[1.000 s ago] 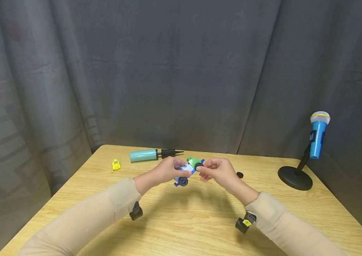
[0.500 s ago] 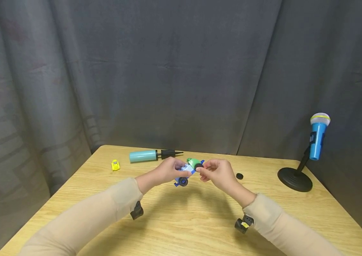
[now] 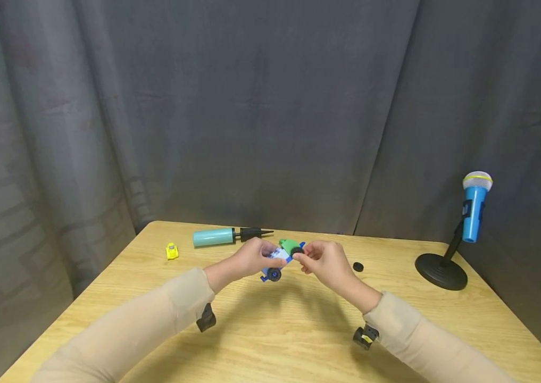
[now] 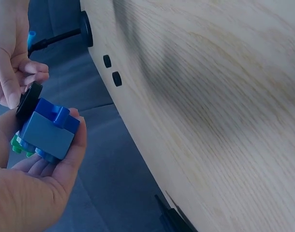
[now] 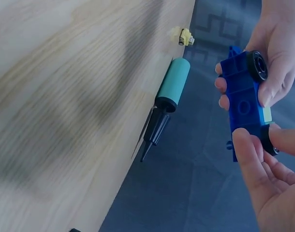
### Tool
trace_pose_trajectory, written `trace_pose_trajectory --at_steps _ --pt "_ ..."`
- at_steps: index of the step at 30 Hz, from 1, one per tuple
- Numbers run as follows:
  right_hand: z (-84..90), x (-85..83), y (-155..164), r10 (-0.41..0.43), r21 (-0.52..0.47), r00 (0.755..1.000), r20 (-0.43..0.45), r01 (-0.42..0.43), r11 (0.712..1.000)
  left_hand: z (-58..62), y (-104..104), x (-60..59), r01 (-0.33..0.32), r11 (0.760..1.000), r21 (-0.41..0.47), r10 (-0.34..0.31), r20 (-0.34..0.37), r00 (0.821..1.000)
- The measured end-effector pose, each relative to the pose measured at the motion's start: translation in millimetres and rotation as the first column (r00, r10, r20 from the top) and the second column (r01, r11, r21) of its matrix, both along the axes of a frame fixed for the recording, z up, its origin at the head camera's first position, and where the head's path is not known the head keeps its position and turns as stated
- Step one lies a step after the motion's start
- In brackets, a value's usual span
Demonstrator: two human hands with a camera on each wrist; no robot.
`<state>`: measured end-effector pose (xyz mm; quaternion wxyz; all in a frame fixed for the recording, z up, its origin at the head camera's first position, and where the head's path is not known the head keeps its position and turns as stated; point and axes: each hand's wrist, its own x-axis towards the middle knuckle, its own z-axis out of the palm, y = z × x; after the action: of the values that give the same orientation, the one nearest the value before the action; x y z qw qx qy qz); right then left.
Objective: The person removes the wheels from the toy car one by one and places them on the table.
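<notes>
Gripping a blue-and-green toy car (image 5: 244, 92), the left hand (image 3: 250, 256) holds it above the tabletop (image 3: 270, 335), toward the far edge, while the right hand (image 3: 330, 266) pinches one black wheel (image 3: 297, 250). A yellow toy (image 3: 172, 251) sits near the far left corner.

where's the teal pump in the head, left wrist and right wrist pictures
Head: the teal pump lies left of centre, near the table's far edge.
Left wrist: only its black tapered end, at the bottom edge, slightly right of centre.
Right wrist: slightly above and right of centre, teal barrel uppermost.
Shared landmark: the blue toy car.
</notes>
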<state>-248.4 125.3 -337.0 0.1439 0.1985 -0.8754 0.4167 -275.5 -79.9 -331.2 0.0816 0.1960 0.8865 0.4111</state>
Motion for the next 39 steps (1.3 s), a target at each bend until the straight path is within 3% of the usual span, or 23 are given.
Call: trace_pose_trajectory --at_steps 4,11,23,30,39 --pt "-0.4 -2.1 2 0.017 0.020 1.000 -0.009 -0.017 1.000 -0.8 0 -0.9 0.013 1.000 -0.001 -0.013 -0.012 1.000" --pt "1.5 -5.6 7 0.067 -0.017 0.996 0.060 -0.066 0.998 3.1 1 -2.3 0.017 1.000 -0.009 -0.017 -0.023 1.000" --pt "1.7 -5.5 2 0.044 -0.085 0.988 0.148 -0.031 0.996 4.8 3 -0.6 0.006 1.000 -0.002 -0.006 -0.036 0.999" --pt "0.6 -6.1 1 0.056 -0.069 0.988 0.143 -0.046 0.997 4.9 3 -1.4 0.001 1.000 0.004 0.000 -0.042 0.999" --pt "-1.0 -2.5 -4 -0.004 -0.131 0.990 0.140 0.023 0.991 3.1 4 -0.4 -0.003 1.000 -0.010 0.002 -0.066 0.998"
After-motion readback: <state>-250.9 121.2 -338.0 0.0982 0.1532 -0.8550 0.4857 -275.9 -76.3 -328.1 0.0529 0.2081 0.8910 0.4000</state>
